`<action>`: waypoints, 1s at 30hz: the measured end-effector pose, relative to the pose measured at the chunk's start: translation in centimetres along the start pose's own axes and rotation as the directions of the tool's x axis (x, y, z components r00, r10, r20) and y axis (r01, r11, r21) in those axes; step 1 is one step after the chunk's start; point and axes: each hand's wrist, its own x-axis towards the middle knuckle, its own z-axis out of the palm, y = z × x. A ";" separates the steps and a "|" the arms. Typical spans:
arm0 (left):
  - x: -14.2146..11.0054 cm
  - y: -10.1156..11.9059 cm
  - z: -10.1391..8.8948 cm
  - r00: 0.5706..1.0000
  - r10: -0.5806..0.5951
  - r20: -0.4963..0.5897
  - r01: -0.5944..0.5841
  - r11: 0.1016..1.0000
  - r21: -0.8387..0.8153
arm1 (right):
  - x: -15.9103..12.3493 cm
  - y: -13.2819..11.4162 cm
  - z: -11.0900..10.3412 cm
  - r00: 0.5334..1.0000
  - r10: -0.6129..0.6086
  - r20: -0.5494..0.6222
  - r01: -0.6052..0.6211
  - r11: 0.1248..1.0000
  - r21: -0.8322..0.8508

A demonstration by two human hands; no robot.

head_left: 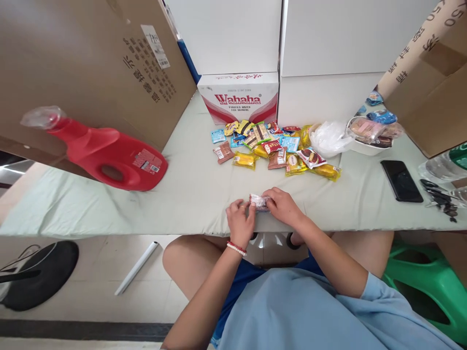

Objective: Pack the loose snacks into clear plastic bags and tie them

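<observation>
The packet (259, 201) looks whitish, the Wahaha box (239, 108) white and red (the stool (443, 279) green).

Two hands (241, 219) (285, 208), one held packet (259, 202)

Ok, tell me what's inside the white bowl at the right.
Wrapped snacks heap up inside the white bowl. They cover its bottom, so whatever lies beneath them cannot be seen.

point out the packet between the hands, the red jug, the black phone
Packet (259, 202), head view: middle of its wrapper
Red jug (104, 149), head view: body by the handle hole
Black phone (402, 181), head view: middle of its screen
</observation>
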 end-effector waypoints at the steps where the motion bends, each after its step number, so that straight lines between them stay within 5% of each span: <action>1: 0.3 0.4 0.4 1.000 0.012 0.029 -0.013 1.000 0.023 | -0.1 0.1 -0.1 1.000 0.010 -0.008 -0.010 0.999 0.035; 6: -0.7 3.6 1.9 0.984 0.173 -0.044 -0.176 0.980 -0.090 | -1.7 0.5 -1.2 0.996 0.087 -0.009 -0.077 0.925 0.373; 9: -2.9 5.8 2.6 0.899 0.423 -0.113 -0.430 0.902 -0.038 | -3.1 1.2 -1.7 0.990 0.126 0.059 -0.133 0.733 0.667; 13: -4.9 7.5 3.3 0.791 0.606 0.077 -0.586 0.788 -0.189 | -4.3 3.2 -1.9 0.957 0.287 0.030 -0.194 0.563 0.803; 17: -3.7 6.9 2.5 0.818 0.528 0.228 -0.458 0.838 -0.297 | -5.1 5.5 -3.1 0.946 0.325 -0.007 -0.198 0.592 0.781; 24: 1.7 -0.6 -1.1 0.889 0.438 0.130 -0.457 0.848 0.270 | -8.6 8.8 -9.0 0.971 0.227 -0.074 -0.182 0.904 0.387; 27: 2.3 -3.0 -1.1 0.870 0.488 0.071 -0.469 0.775 0.423 | -9.9 10.4 -11.2 0.944 0.307 -0.123 -0.259 0.917 0.303; 30: 2.0 -3.5 -0.4 0.803 0.593 0.055 -0.543 0.691 0.477 | -10.5 12.6 -13.5 0.883 0.414 -0.222 -0.309 0.868 0.389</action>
